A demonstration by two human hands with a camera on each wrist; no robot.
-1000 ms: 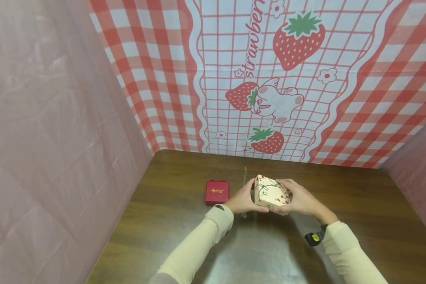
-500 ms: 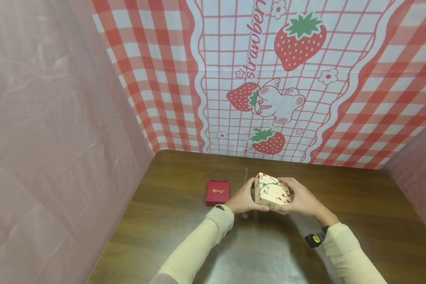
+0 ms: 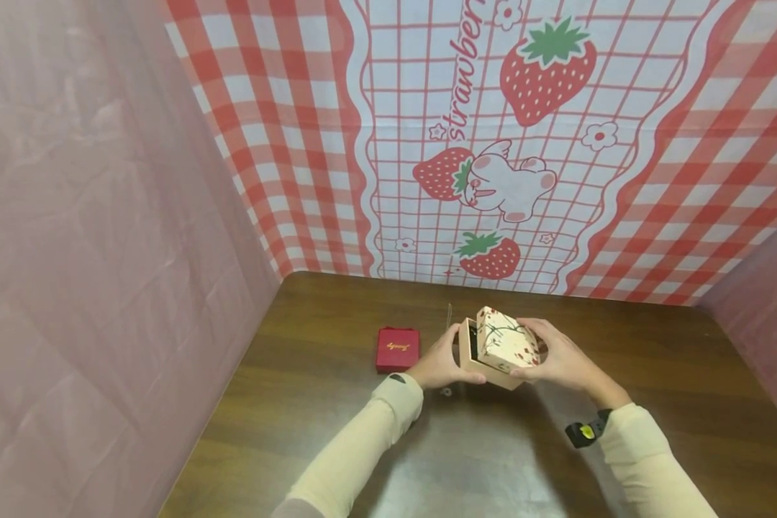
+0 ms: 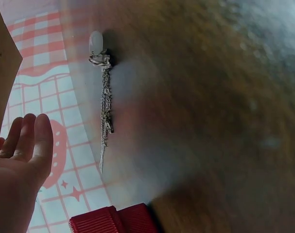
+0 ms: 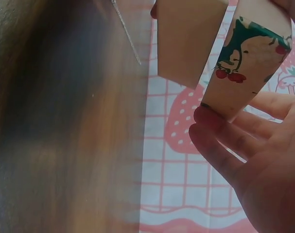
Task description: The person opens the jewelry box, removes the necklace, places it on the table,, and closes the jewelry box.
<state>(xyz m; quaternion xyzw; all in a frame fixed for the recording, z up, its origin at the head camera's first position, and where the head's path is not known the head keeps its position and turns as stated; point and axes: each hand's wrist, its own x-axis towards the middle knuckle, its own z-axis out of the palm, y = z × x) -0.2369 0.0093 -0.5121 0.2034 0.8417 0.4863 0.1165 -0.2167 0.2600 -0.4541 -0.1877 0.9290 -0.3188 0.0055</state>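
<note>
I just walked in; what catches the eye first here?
The strawberry-printed cloth behind the table. In front of it, the left hand grips an open box, and the right hand holds its patterned lid partly over it. A red box sits to their left.

A silvery chain (image 4: 106,97) is laid on a table (image 4: 234,145) near the left hand (image 4: 17,174).
A box (image 4: 2,63) is glimpsed beside the fingers (image 4: 43,136), a red case (image 4: 113,221) at bottom.

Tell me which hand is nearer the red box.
Left. The left hand is just right of the red box, gripping the box base; the right hand is farther right, holding the patterned lid.
</note>
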